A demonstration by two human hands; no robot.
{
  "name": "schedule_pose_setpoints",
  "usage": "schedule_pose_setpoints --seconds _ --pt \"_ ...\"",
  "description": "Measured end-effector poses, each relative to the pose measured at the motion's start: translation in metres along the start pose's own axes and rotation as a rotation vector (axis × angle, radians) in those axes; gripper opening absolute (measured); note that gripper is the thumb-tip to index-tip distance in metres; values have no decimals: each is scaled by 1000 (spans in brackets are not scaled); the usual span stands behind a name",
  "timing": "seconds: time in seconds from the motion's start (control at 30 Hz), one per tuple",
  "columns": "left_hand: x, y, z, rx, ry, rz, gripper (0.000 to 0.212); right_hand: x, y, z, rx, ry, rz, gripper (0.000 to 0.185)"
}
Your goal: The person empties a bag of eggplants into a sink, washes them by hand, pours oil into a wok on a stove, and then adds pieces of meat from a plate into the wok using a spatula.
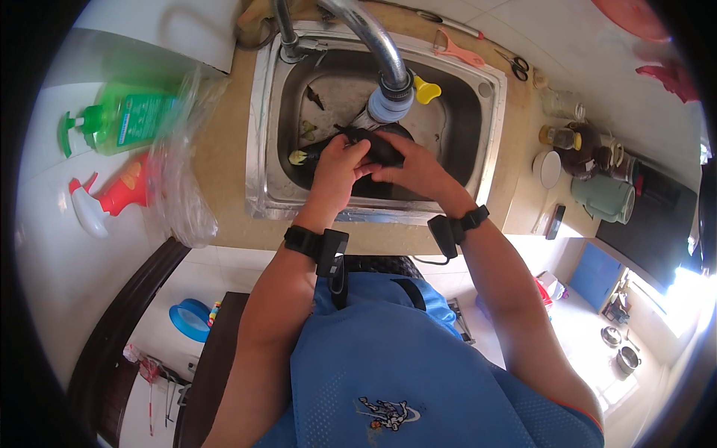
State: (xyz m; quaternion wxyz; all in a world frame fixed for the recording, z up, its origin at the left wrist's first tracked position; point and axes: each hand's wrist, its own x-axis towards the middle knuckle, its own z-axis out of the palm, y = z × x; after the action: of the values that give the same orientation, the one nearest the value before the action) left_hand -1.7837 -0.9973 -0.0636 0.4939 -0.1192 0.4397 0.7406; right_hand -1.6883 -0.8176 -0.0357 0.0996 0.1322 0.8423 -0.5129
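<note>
Both of my hands are over the stainless steel sink (375, 211), gripping a dark purple eggplant (376, 147). My left hand (336, 167) wraps its near left part, thumb on top. From the right, my right hand (417, 165) curls around the other end. The faucet's pale blue spray head (390, 105) hangs just beyond the eggplant, and water seems to run from it. Another eggplant (315, 155) lies in the sink to the left, a pale cut end showing. My hands partly cover more dark shapes below. Green stem scraps (307, 130) rest on the sink floor.
The chrome faucet (372, 33) arches over the sink's far side, with a yellow tab (427, 91) beside its head. Behind are a peeler (459, 51) and scissors (518, 66). Jars (560, 137) and a green pitcher (602, 197) stand right; a soap bottle (131, 122) and plastic bag (182, 179) left.
</note>
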Motion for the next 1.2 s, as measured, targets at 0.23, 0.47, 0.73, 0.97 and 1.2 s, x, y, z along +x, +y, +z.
schedule_pose_setpoints --seconds 0.23,0.47,0.73,0.97,1.2 --pt "-4 0 -7 85 42 18 33 -11 -12 -4 -535 88 -216 58" --pt "3 5 -15 227 -57 -157 21 -16 -20 -2 -857 195 -382 49" --pt "5 -11 -1 500 35 -57 24 -23 -19 6 -953 164 -478 34" --pt "9 -9 -6 759 76 -102 26 -26 -18 12 -931 141 -406 34" --pt "2 -4 -13 102 -154 -55 26 -23 -8 -4 -674 133 -280 54"
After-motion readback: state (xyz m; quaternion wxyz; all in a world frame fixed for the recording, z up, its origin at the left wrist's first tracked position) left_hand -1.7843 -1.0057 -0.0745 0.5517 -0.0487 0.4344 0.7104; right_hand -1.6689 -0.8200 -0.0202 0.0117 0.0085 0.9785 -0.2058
